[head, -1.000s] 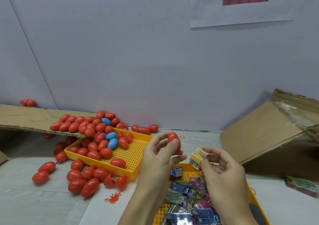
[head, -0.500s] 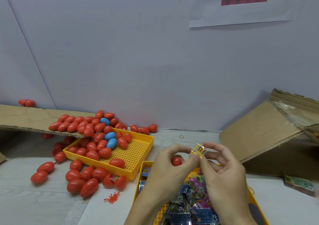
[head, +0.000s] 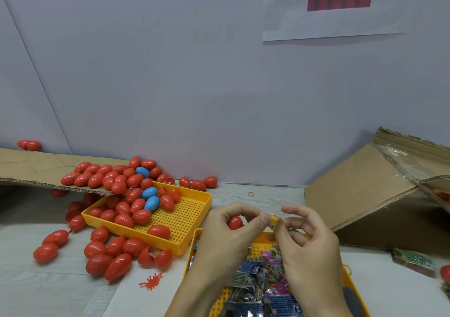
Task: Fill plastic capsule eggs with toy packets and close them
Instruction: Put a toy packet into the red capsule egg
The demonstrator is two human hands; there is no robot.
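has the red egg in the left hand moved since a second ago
Yes. The red egg has dropped lower, from level with the egg tray's far rim to its near half.

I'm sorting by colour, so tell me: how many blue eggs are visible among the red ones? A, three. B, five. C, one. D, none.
A: one blue egg lies on the cardboard flap and two more lie in the yellow tray; all the others in view are red.
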